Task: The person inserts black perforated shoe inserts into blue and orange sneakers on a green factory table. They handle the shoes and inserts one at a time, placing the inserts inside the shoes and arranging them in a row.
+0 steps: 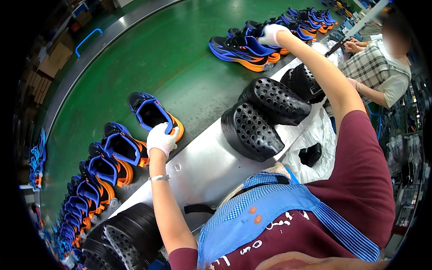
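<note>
My left hand (162, 138), in a white glove, is closed on the heel of a black sneaker (150, 112) with blue lining and an orange heel. That sneaker stands on the green surface with its toe pointing away from me. Up at the right, my gloved right hand (272, 34) reaches into a row of matching sneakers. Its fingers are bent at the collar of one sneaker (255, 28), largely hidden behind the nearest sneaker (243, 48). To the left of my left hand, another row of the same sneakers (121, 144) runs toward the lower left.
Stacks of black perforated shoe-shaped shells (251, 130) lie on the metal ledge (193, 168) before me, with more (130, 234) at lower left. A white plastic bag (321, 135) hangs beside the ledge. At right stands a co-worker (373, 67). A green conveyor (112, 81) curves past.
</note>
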Tool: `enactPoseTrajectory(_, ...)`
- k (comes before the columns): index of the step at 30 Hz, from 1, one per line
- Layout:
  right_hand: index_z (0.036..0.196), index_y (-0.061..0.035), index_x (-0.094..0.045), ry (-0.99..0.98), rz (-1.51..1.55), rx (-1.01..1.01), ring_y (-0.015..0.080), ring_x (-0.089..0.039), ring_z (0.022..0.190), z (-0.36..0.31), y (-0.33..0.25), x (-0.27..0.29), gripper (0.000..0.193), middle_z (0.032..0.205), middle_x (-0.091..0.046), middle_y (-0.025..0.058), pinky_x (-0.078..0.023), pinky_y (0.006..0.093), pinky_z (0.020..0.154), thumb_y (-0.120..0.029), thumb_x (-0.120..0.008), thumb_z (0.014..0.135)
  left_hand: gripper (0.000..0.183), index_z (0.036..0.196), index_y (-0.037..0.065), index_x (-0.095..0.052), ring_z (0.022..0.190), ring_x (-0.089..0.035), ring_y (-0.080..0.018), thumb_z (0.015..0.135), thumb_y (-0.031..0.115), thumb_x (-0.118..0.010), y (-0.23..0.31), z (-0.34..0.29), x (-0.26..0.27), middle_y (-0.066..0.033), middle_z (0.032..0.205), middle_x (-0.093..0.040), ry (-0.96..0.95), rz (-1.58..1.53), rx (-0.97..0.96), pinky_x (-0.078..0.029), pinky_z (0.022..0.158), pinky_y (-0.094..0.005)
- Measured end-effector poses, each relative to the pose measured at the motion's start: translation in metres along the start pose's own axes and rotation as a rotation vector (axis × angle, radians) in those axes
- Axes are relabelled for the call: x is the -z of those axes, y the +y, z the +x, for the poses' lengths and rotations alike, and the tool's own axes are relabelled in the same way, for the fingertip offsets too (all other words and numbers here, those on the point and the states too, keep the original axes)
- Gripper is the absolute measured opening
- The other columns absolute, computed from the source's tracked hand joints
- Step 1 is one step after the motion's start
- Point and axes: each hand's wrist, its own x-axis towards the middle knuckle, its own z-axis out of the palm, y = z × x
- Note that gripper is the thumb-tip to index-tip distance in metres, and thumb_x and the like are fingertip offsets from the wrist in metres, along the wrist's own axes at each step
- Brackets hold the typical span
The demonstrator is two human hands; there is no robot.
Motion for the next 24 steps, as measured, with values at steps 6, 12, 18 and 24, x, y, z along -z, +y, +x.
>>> enactPoseTrajectory(6, 0.116, 0.0008, -0.065, -0.074, 0.134, 0.006, 0.0342, -0.064, 0.105, 0.027, 0.002, -0.06, 0.059, 0.113, -0.065, 0.0242, -0.05, 0.0391, 0.09, -0.041, -0.064, 0.075, 0.035, 0.1, 0.0, -0.065, 0.057, -0.068, -0.0218, 0.085, 0.031, -0.066, -0.002, 0.003, -0.002, -0.0135, 0.086, -0.068, -0.009, -0.022, 0.034, -0.053, 0.058, -0.0314)
enactPoseTrajectory(12, 0.1, -0.0001, -0.069, -0.038, 0.221, 0.226, 0.0355, -0.068, 0.09, 0.017, -0.076, -0.035, 0.042, 0.096, -0.068, 0.0246, -0.054, 0.0403, 0.079, -0.03, -0.058, 0.073, 0.036, 0.102, -0.001, -0.065, 0.056, -0.068, -0.0211, 0.086, 0.031, -0.066, -0.003, -0.001, -0.003, -0.0132, 0.086, -0.068, -0.016, -0.036, 0.047, -0.053, 0.058, -0.0316)
enactPoseTrajectory(18, 0.094, -0.003, -0.069, -0.19, 0.498, 0.427, 0.0218, -0.068, 0.069, -0.02, -0.136, 0.01, 0.03, 0.078, -0.07, 0.0128, -0.054, 0.0342, 0.065, -0.025, -0.053, 0.081, 0.031, 0.093, 0.001, -0.064, 0.055, -0.066, -0.0207, 0.086, 0.031, -0.065, -0.008, 0.001, -0.011, -0.0123, 0.079, -0.065, 0.045, -0.077, -0.002, -0.053, 0.058, -0.0326)
enactPoseTrajectory(24, 0.099, -0.0024, -0.068, 0.059, 0.56, 0.626, 0.0161, -0.067, 0.07, -0.109, -0.098, 0.07, 0.029, 0.079, -0.069, 0.0092, -0.054, 0.0292, 0.07, -0.024, -0.053, 0.087, 0.031, 0.094, 0.002, -0.063, 0.055, -0.066, -0.0207, 0.085, 0.031, -0.066, -0.01, -0.007, -0.016, -0.0125, 0.078, -0.064, 0.145, -0.072, -0.016, -0.053, 0.057, -0.0324)
